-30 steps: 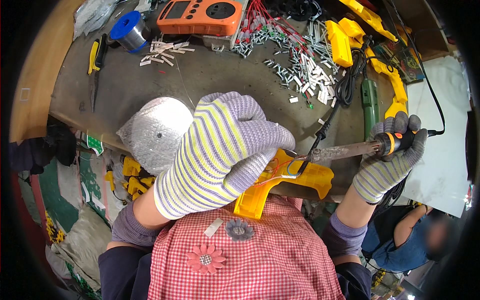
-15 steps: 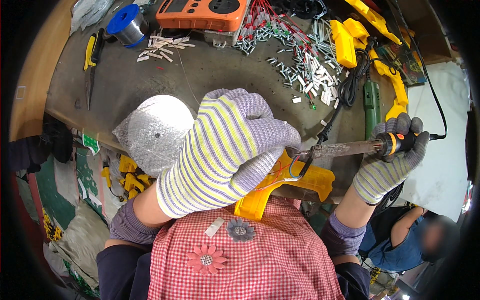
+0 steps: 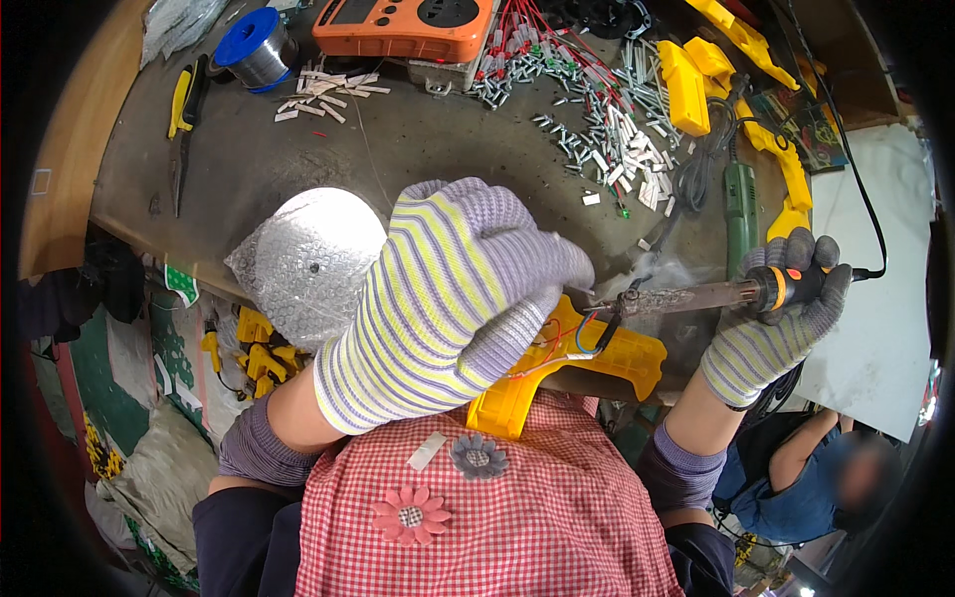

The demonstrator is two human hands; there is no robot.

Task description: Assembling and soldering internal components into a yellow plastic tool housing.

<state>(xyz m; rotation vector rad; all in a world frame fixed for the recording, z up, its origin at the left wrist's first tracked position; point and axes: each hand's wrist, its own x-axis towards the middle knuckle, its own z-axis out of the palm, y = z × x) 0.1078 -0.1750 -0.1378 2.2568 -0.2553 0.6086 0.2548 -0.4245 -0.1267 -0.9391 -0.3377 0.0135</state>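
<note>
My right hand (image 3: 781,318), in a striped knit glove, grips the dark handle of a soldering iron (image 3: 686,298). The iron points left, its tip at the wires over a yellow plastic tool housing (image 3: 622,360). Red and blue wires (image 3: 587,336) lie in that housing, which rests at the table's front edge against my checked apron. My left hand (image 3: 468,279), gloved alike, is closed in a pinch beside the iron's tip. A thin solder wire (image 3: 370,149) runs into this hand from behind. The hand covers part of the housing and the joint.
A solder spool (image 3: 254,50), pliers (image 3: 182,119) and an orange meter (image 3: 403,28) stand at the back left. Screws and white sleeves (image 3: 622,149) are heaped behind. Right lie a green tool (image 3: 740,204) and yellow housings (image 3: 683,88). A round silvery pad (image 3: 308,259) is left. Another person (image 3: 796,478) sits lower right.
Pale smoke now rises around the soldering iron's tip and drifts over the black cable behind it. Both hands have hardly moved.
</note>
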